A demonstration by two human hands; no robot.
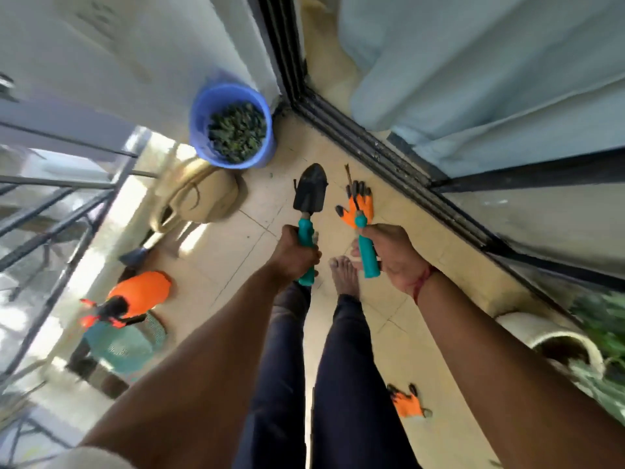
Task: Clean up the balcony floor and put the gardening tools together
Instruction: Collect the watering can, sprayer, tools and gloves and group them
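My left hand (295, 253) grips the teal handle of a black trowel (310, 191), blade pointing away over the tiled floor. My right hand (394, 255) holds a second teal-handled tool (368, 255), probably a small rake, whose head is hidden against an orange glove with black fingertips (359, 206). Whether that glove is held too or lies on the floor, I cannot tell. Another orange glove (407, 402) lies on the floor by my right leg. A blue bucket (199, 130) filled with green plant scraps stands ahead by the wall.
A beige watering can (199, 198) lies left of the bucket. An orange spray bottle (140, 292) and a teal stool (118, 346) stand by the railing (61, 211) on the left. The sliding door track (389, 157) runs along the right, with a white pot (554, 336) beside it.
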